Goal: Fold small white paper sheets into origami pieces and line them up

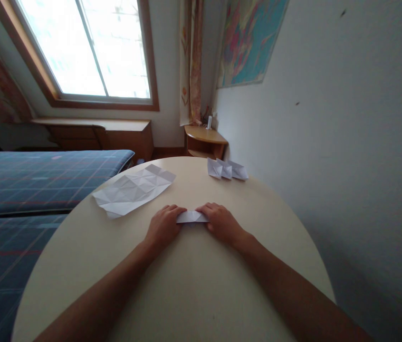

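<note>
Between my two hands, near the middle of the round table, is a small folded piece of white paper (192,217). My left hand (164,223) is closed on its left end, the thumb along the upper edge. At the right end my right hand (221,222) pinches it in the same way. Creases show on the paper's upper face; its underside and the fingertips below it are hidden. Farther off to the left lies an unfolded white sheet (135,190) covered in crease lines. Several folded paper pieces (226,169) stand in a row near the table's far right edge.
The pale round table (194,285) borders a bed with a blue plaid cover (44,183) on the left and a white wall (347,166) on the right. Behind it are a wooden corner shelf (206,135), a desk (126,125) and a window (90,47).
</note>
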Demonstrator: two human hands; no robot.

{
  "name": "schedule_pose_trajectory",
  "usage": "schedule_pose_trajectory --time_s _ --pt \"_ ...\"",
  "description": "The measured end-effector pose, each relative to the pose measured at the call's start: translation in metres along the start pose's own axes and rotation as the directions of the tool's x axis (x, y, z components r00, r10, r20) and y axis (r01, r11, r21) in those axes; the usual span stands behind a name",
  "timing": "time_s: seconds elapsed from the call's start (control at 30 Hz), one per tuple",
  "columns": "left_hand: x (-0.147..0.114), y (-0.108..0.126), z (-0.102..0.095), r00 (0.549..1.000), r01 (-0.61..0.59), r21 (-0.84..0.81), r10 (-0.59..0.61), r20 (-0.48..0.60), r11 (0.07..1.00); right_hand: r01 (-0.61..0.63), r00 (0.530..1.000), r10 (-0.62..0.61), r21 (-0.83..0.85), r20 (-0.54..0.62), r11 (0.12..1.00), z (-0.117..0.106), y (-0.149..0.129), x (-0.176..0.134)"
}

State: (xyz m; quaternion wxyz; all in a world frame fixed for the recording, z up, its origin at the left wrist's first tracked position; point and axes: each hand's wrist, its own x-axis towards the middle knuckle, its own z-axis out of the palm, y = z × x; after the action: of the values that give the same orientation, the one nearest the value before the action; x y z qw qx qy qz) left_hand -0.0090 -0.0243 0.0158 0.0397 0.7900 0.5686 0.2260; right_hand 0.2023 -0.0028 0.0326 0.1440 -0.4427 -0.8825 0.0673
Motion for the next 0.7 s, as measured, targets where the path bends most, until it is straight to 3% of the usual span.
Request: schedule_pose_trajectory --time_s 0.37,0.7 --pt "-0.002 0.009 -0.006 0.997 -0.047 0.032 0.049 -0.057 0.998 0.052 0.99 -0.054 -0.013 -0.134 0.999 0.0 -0.006 0.0" --pt "-0.002 0.014 -0.006 0.999 -0.039 0.108 0.041 -0.02 0.993 0.045 0.997 -0.049 -0.08 -0.054 0.996 -0.002 -0.011 0.002"
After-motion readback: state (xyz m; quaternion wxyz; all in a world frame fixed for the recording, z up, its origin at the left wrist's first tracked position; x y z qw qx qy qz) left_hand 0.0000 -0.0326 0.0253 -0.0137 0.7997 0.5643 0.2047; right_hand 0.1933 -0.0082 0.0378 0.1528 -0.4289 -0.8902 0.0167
